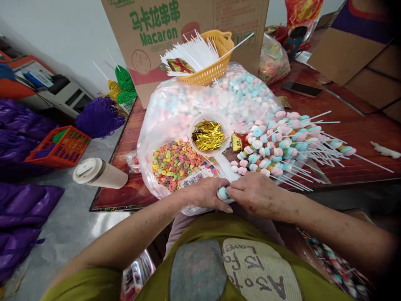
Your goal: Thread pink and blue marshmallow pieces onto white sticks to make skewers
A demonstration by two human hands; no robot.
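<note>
Close to my body at the table's front edge, my left hand (pixel 209 193) is closed around a small pale blue and pink marshmallow (pixel 222 192). My right hand (pixel 255 193) meets it from the right, its thumb and fingers pinched against the same marshmallow; anything thinner between the fingertips is hidden. Just beyond my hands lie white sticks (pixel 227 166) and colourful ring-shaped cereal (pixel 175 161) in a clear plastic bag (pixel 145 146). A white bowl (pixel 191 121) of gold twist ties (pixel 208 136) sits behind them. On the right is a pile of marshmallow skewers (pixel 275 146).
A big bag of pastel marshmallows (pixel 247 88) fills the table's middle. Behind it are a yellow basket (pixel 216 67) of white sticks and a cardboard box (pixel 150 54). A lidded cup (pixel 100 172) stands at the left edge, and a phone (pixel 302 89) lies at the back right.
</note>
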